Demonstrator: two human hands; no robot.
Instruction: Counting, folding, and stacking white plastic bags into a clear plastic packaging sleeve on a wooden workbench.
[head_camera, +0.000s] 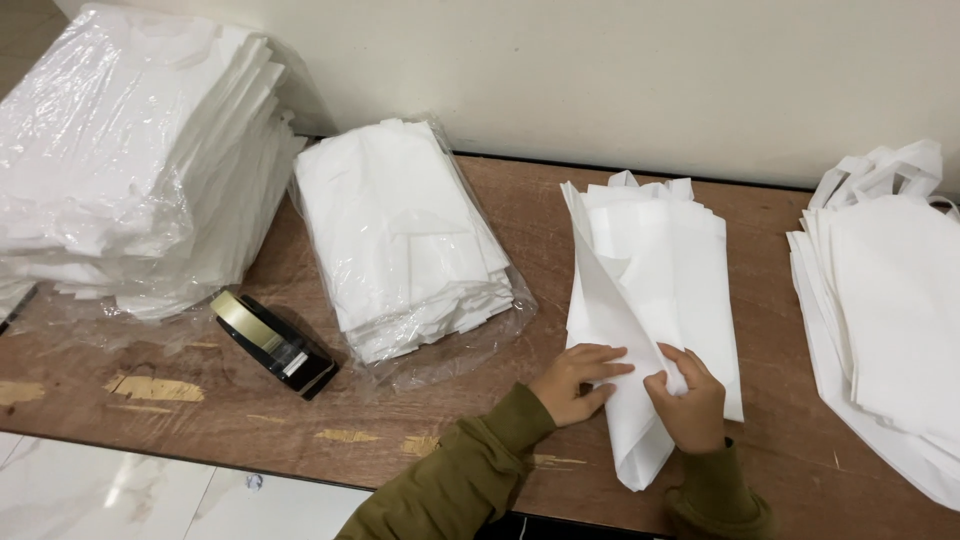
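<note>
Far left on the worn brown wooden bench: tall stack of white folded fabric bags wrapped in clear plastic, pushed up against the cream wall. Just beside its lower right edge — a black tape dispenser with a roll of clear tape, lying at an angle on the bench. Next over, a smaller clear plastic pack of folded white bags, film loose around its bottom edge.

Centre right: pile of flat white non-woven fabric bags with loop handles, handles pointing at the wall. Top bag is folded over diagonally, its lower end reaching the near bench edge.

My left hand lies flat on that folded top bag, fingers straight and together, pressing on the left side of the fold — holding nothing. My right hand is just beside it, nearly touching, fingers curled and pinching a bunched bit of the same bag's fabric. Both sleeves olive green.

Far right, apart from my hands: a second loose pile of white fabric bags with loop handles, running off the frame edge.
</note>
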